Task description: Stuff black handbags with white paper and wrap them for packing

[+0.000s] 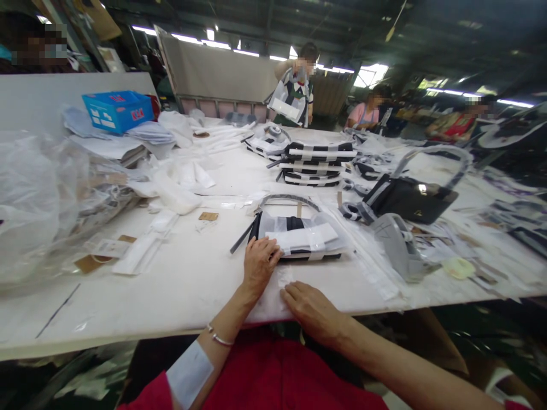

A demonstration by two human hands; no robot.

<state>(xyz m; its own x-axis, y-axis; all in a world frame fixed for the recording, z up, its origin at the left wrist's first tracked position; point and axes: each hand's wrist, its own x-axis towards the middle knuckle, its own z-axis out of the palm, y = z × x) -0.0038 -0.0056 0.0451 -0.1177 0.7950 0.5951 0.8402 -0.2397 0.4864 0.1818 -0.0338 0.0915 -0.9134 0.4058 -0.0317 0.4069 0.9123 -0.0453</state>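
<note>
A black handbag [294, 224] lies in front of me, wrapped in clear film with white padding strips [305, 238] across it. Its grey-wrapped handle [290, 198] arches at the back, and a dark strap end sticks out to the left. My left hand [261, 261] is closed on the bag's near left corner, fingers bent over the wrapping. Just below the bag, a small piece of clear tape or film [285, 275] lies on the white table [205, 296]. My right hand [311, 310] is closed at that clear piece, its fingertips pinched on the near end.
Wrapped bags [318, 165] are stacked behind. To the right stand a black handbag [416, 199] with a raised handle and a grey wrapped piece [395, 242]. Plastic sheeting [38, 210], paper tags and a blue box [119, 111] occupy the left. Co-workers are across the table.
</note>
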